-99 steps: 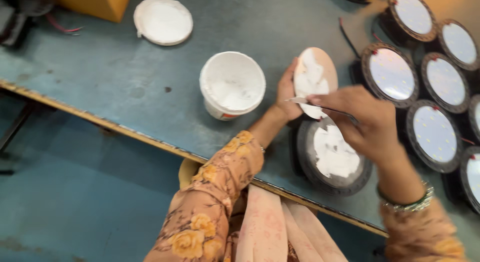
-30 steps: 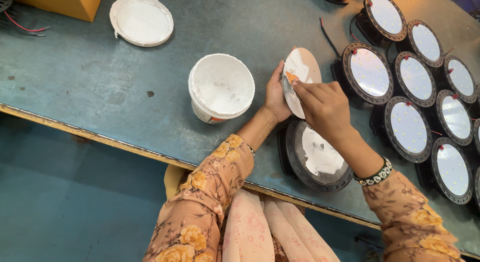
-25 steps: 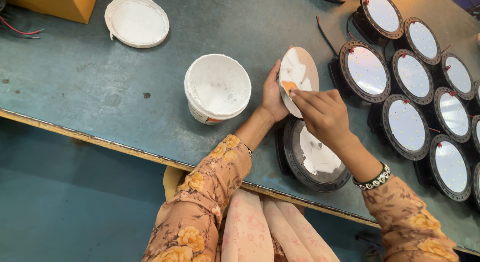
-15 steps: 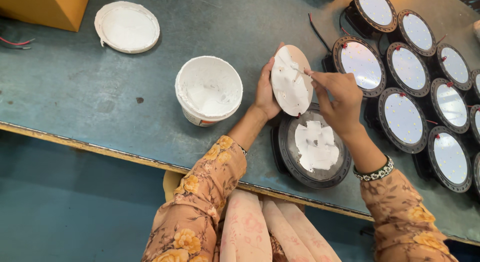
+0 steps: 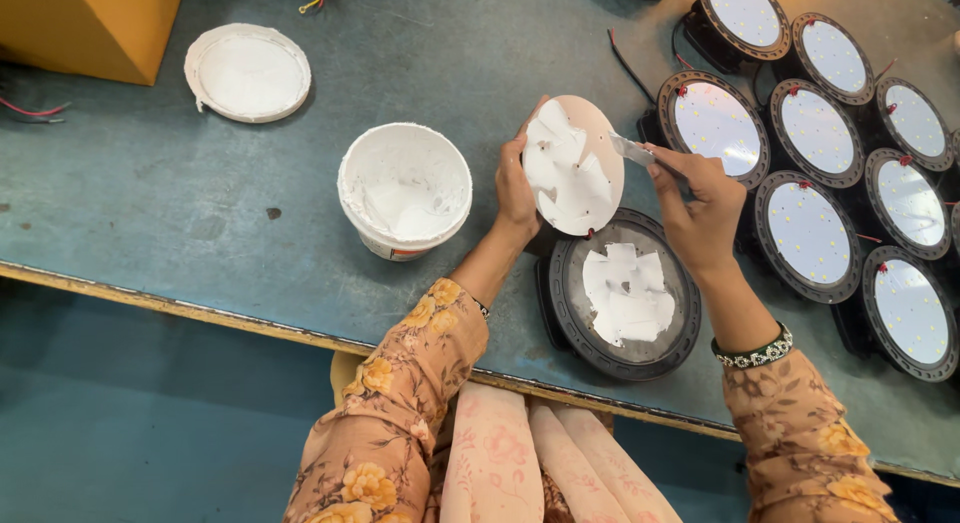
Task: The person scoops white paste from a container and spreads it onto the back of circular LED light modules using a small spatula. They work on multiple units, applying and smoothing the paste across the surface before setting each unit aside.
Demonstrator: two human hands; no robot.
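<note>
Behind held disc (image 5: pixel 575 168): paste tub (image 5: pixel 405 191), lid (image 5: pixel 248 73), lamp rows (image 5: pixel 815 133).

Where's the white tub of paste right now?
In the head view the white tub stands open on the blue-green table, just left of the left hand holding the round plate; its lid lies farther left.
</note>
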